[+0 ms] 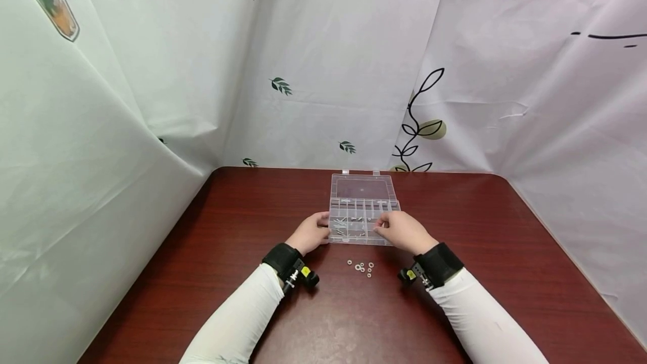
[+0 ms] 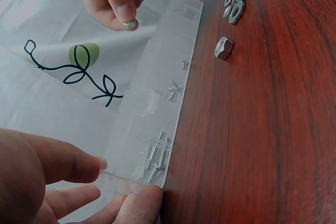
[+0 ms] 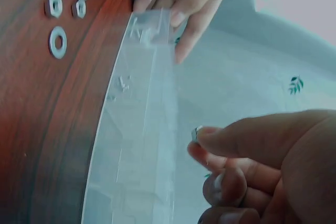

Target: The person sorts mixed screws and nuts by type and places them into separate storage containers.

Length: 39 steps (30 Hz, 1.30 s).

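A clear plastic compartment box (image 1: pixel 364 187) lies on the table with its lid folded back. My left hand (image 1: pixel 309 233) holds its left end, thumb and fingers about the corner in the left wrist view. Screws (image 2: pixel 156 156) lie in the compartments at that end, with smaller metal pieces (image 2: pixel 173 87) farther along. Over the right side of the box, my right hand (image 1: pixel 404 232) pinches a small metal nut (image 3: pixel 196 134) between thumb and index finger. Its other fingers are curled in the right wrist view.
In front of the box, several loose nuts (image 3: pixel 53 6) and washers (image 3: pixel 58 42) are scattered on the dark red table (image 1: pixel 227 223). White patterned cloth (image 1: pixel 323 117) hangs behind the table and along both sides.
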Tool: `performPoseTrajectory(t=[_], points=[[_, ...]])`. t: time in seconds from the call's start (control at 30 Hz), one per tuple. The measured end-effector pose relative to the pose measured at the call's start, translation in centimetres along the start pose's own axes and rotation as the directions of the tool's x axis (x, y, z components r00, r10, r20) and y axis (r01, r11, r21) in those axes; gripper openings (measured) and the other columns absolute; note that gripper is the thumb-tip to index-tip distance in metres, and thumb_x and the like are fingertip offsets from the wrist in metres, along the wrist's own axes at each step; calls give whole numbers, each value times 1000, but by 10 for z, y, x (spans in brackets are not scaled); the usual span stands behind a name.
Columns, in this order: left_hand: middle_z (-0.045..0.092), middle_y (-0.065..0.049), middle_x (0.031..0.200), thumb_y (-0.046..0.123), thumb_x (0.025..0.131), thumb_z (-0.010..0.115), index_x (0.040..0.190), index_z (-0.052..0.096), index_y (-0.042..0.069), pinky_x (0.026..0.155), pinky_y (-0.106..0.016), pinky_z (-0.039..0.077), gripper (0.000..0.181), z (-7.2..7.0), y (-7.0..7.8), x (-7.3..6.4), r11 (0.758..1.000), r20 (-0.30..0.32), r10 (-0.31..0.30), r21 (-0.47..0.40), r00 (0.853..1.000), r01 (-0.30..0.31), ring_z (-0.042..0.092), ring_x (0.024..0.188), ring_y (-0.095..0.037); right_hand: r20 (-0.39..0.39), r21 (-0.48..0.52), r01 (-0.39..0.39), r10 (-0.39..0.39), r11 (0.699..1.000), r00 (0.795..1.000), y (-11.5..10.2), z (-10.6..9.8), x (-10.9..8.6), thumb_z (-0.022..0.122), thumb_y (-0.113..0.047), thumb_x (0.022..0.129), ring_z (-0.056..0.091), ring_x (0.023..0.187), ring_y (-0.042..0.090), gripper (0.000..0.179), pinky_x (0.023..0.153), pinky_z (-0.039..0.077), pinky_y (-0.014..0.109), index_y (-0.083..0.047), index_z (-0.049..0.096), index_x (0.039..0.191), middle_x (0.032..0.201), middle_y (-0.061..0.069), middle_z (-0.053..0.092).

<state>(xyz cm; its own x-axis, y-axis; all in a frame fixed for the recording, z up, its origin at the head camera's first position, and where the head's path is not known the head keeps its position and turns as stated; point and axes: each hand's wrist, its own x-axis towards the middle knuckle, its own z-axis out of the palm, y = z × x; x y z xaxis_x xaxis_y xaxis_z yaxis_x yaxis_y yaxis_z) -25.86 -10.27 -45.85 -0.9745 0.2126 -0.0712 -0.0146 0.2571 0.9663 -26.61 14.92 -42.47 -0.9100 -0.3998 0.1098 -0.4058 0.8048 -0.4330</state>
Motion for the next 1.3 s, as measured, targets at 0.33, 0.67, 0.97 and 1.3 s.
performPoseTrajectory(t=[0.33,0.67,0.97,1.3], points=[[54,-29,129,-5,95,54,147,37,-8,85,-43,59,55,-1,-9,8,1000,-8,-2,4,1000,2,62,109,-37,31,-45,-14,16,999,999,2,4,9,66,-11,85,49,61,11,16,60,44,29,-16,73,72,69,-7,61],[54,-28,130,-5,96,54,147,37,-8,85,-42,59,54,-1,-10,7,1000,-8,-7,17,1000,8,61,111,-37,63,-36,-62,64,997,996,8,9,15,65,-9,78,37,52,11,23,51,33,27,-19,66,58,55,-10,50],[54,-29,130,-5,95,54,147,37,-8,85,-42,59,55,0,-9,7,1000,-10,-2,14,1000,2,61,111,-38,49,-51,-109,111,993,993,9,12,15,66,-10,78,37,51,12,25,48,31,27,-17,63,55,53,-10,46],[55,-29,129,-5,95,54,147,38,-8,85,-42,59,54,0,-9,7,1000,-14,-3,16,1000,3,62,110,-37,28,-66,-111,113,992,993,7,8,14,69,-14,83,41,54,13,22,50,35,28,-15,69,61,57,-8,50]])
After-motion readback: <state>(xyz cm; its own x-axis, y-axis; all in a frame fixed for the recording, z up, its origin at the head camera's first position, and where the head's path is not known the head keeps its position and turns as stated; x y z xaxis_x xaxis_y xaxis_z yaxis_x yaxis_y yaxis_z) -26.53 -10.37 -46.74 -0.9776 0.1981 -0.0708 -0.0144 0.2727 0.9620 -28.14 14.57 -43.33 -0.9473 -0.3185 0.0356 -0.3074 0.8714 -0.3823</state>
